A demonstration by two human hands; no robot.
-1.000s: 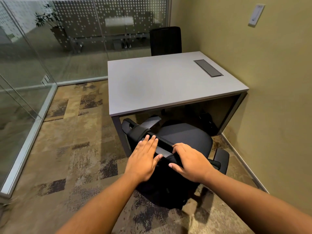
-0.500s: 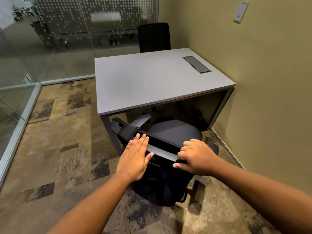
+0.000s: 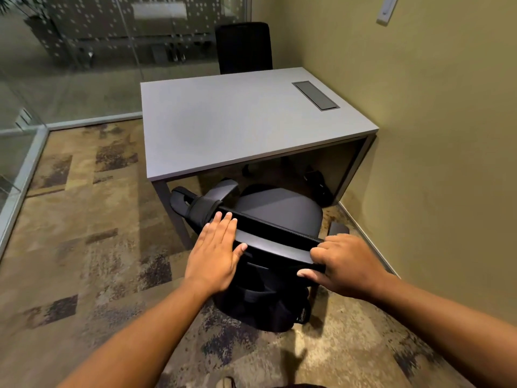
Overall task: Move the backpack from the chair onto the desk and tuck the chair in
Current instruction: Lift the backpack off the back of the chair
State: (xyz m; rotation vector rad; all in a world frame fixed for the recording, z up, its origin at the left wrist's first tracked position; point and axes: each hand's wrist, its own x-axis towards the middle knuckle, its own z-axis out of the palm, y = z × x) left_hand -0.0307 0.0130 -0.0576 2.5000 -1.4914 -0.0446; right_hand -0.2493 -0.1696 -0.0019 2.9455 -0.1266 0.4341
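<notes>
1. The backpack is not in view: neither on the desk [image 3: 246, 127], whose grey top shows only a flush cable hatch [image 3: 316, 95], nor on the seat of the chair [image 3: 277, 208]; I cannot tell where it is.
2. I judge the step in hand to be tucking the chair in; its seat sits partly under the desk's near edge, its backrest top towards me.
3. My left hand [image 3: 215, 256] lies flat on the backrest top, fingers extended and gripping nothing; my right hand [image 3: 344, 264] is curled closed around the backrest's right end, thumb beneath.
4. The next move calls for a straight forward push; the left armrest is near the desk leg [image 3: 173, 211], so clearance needs watching.
5. Surroundings: patterned carpet [image 3: 84, 247]; glass partition [image 3: 84, 51] to the left; olive wall [image 3: 433, 163] just right; a second chair [image 3: 243, 47] beyond the desk.
</notes>
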